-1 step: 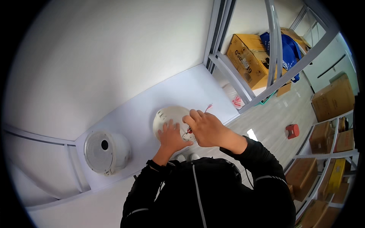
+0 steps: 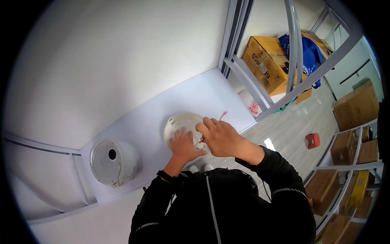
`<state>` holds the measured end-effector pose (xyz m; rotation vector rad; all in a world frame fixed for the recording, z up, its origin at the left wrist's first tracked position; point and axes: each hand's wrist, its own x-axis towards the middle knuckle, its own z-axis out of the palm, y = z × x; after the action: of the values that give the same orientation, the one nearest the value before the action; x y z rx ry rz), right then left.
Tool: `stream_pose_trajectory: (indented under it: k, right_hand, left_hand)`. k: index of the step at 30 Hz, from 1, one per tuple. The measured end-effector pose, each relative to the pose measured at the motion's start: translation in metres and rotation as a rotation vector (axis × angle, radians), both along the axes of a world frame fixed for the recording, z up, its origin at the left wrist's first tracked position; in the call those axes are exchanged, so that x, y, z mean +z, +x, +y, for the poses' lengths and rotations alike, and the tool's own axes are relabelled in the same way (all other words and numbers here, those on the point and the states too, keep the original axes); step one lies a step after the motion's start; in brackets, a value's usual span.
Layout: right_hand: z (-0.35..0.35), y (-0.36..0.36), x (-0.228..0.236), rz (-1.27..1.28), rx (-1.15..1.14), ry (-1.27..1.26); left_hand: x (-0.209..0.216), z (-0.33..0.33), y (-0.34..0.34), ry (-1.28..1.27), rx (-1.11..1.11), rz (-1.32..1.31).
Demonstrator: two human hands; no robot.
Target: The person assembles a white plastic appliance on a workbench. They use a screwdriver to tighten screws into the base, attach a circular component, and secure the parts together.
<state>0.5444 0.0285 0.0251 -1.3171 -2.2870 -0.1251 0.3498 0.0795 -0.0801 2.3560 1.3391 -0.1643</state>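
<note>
A round, off-white disc-shaped part (image 2: 172,123) lies on the pale tabletop (image 2: 152,106) in front of me. Fingers spread, my left hand (image 2: 185,145) rests across its near left side. My right hand (image 2: 222,137) is closed over the disc's right side, its fingers curled. A small red piece (image 2: 202,139) shows beneath those fingers; most of it is covered, so its kind is unclear. Thin pinkish-white strands, perhaps wires (image 2: 224,114), stick out just beyond the right hand. Left along the table stands a white cylindrical housing (image 2: 132,160) with a dark round hole in its face.
Grey metal framing (image 2: 248,79) borders the table on the right. Beyond it sit a yellow carton (image 2: 264,63) and a blue bag (image 2: 308,57). A red stool (image 2: 313,140) stands on the floor. Shelves at far right hold several brown boxes (image 2: 323,191). A white wall (image 2: 122,53) rises behind the table.
</note>
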Motion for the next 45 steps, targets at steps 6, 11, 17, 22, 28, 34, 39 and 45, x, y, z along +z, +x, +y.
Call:
stream_pose_trajectory:
  k: [6, 11, 17, 22, 28, 34, 39, 45]
  right_hand:
    - [0.002, -0.020, 0.035, -0.248, -0.326, -0.577]
    - [-0.004, -0.007, 0.007, 0.028, -0.051, -0.061]
    - [-0.003, -0.015, 0.007, -0.226, -0.329, -0.390]
    - [-0.012, -0.016, 0.017, -0.101, -0.203, -0.199]
    - [-0.007, -0.017, 0.009, -0.113, -0.226, -0.317]
    - [-0.008, -0.018, 0.015, -0.058, -0.188, -0.208]
    - [-0.009, -0.015, 0.011, -0.088, -0.193, -0.289]
    - [-0.006, -0.016, 0.006, 0.024, -0.233, -0.258]
  left_hand:
    - [0.010, 0.002, 0.001, -0.027, -0.001, 0.042]
    - [0.000, -0.002, 0.001, 0.005, 0.020, 0.012]
    - [0.011, 0.000, 0.000, -0.023, -0.004, 0.043]
    - [-0.002, -0.002, -0.002, -0.001, 0.024, -0.004]
    - [-0.005, -0.004, -0.004, 0.064, 0.007, -0.011]
    - [-0.006, -0.006, -0.003, 0.024, 0.036, -0.029]
    - [-0.005, -0.006, -0.005, 0.032, 0.023, -0.023]
    - [-0.007, -0.008, -0.005, 0.032, 0.049, -0.054]
